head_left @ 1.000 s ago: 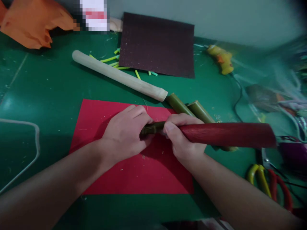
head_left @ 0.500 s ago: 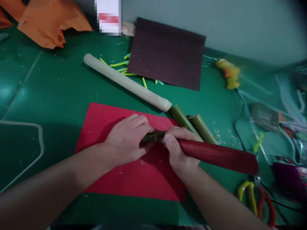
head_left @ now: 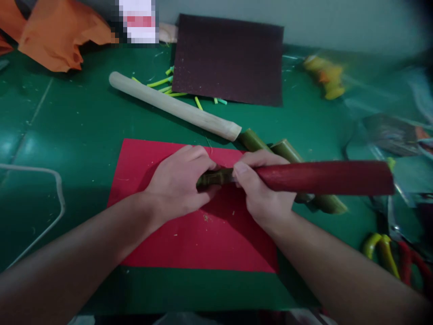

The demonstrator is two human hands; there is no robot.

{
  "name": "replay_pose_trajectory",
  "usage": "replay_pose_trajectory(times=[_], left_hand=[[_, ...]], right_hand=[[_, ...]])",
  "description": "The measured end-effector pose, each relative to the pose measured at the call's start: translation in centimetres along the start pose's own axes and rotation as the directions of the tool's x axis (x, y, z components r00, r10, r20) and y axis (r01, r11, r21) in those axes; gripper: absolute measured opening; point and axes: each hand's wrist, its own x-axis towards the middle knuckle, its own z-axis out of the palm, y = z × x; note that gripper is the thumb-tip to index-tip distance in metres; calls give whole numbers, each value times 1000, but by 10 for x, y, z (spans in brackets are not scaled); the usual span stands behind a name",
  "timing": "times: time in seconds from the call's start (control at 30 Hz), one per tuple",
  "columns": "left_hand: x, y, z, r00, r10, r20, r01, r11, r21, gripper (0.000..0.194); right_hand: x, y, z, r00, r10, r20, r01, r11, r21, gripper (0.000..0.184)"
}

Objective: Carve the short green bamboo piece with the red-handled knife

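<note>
Left hand (head_left: 182,180): fingers curled around a short green piece (head_left: 216,178), thumb below it, over the middle of the red sheet (head_left: 203,253).
Right hand (head_left: 264,185): closed around the narrow end of a red-handled tool (head_left: 324,177), whose broad end juts past the right edge of the red sheet.
Green piece: above the red sheet, between both hands, its ringed joint facing right; whether it touches the paper, I cannot tell.
Work stage: seemingly midway. A bit of metal shows at the joint, and a few crumbs (head_left: 206,218) on the red sheet suggest some material is off; most of the green piece is hidden, so what is left cannot be judged.
Other stalks: a pale stick (head_left: 172,104) lies beyond the red sheet, bare of green; two green lengths (head_left: 289,149) lie at its far right corner, green skin on.
Green tabletop (head_left: 84,122): glossy, specked with scraps around the red sheet. Beyond it lie a dark sheet (head_left: 230,58) over thin yellow-green strips (head_left: 160,82), and crumpled orange material (head_left: 57,36) farther left.
Right of the red sheet: yellow-handled cutters (head_left: 387,253); farther off, a blurred yellow tool (head_left: 326,76).
Room: dim, with a grey-green wall (head_left: 331,31) behind everything past the red sheet.
</note>
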Motion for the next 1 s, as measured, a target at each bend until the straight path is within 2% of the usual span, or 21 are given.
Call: replay_pose_trajectory(times=[0.13, 0.33, 0.53, 0.7, 0.83, 1.0], left_hand=[[2, -1, 0, 1000, -7, -24, 8, 999, 42, 15], [3, -3, 2, 997, 33, -74, -28, 997, 68, 16], [4, -2, 2, 998, 18, -54, -15, 997, 69, 15], [5, -2, 3, 997, 28, -66, -24, 998, 53, 13], [5, -3, 3, 998, 14, -68, -13, 1000, 16, 12], [6, -1, 2, 998, 10, -60, -8, 999, 32, 13]], right_hand=[[3, 3, 4, 998, 12, -66, -9, 999, 51, 25], [6, 6, 6, 999, 10, -46, -8, 999, 41, 25], [6, 5, 8, 998, -6, -66, 7, 1000, 27, 23], [3, 4, 10, 999, 5, -38, -4, 999, 43, 21], [4, 5, 11, 994, 4, -114, 2, 999, 54, 23], [4, 1, 12, 998, 1, -56, 4, 996, 91, 23]])
